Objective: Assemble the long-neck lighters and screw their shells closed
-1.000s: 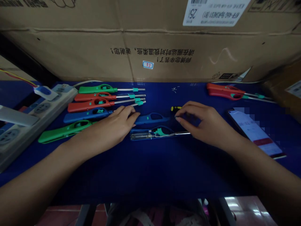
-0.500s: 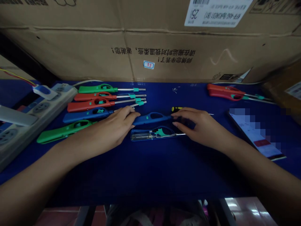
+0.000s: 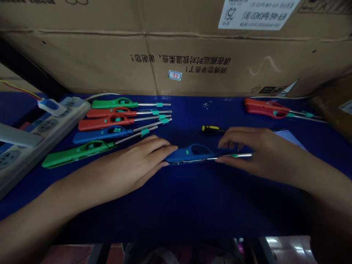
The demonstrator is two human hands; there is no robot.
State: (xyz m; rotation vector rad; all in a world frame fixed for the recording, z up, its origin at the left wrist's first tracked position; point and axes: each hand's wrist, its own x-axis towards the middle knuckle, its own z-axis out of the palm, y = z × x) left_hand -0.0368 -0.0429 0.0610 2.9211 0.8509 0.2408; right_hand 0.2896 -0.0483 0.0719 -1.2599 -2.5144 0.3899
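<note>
A blue utility lighter shell half lies over the open lower half of the lighter, and a thin gap with a wire shows along the near edge. My left hand is closed on the shell's rear end, fingers on top and thumb low at the side. At the front end, my right hand is closed around the shell's tip, its thumb against the metal tube, which passes under the palm side. Behind the right fingers lies a screwdriver with a black and yellow handle.
Several assembled lighters in green, red and blue lie at the left beside a power strip. Red lighters rest at the back right. A phone is partly behind my right arm. A cardboard box stands behind.
Both hands have brought the blue shell half nearer and down over the lower half, whose inside parts are now mostly covered. My right hand has shifted right, uncovering the screwdriver handle.
</note>
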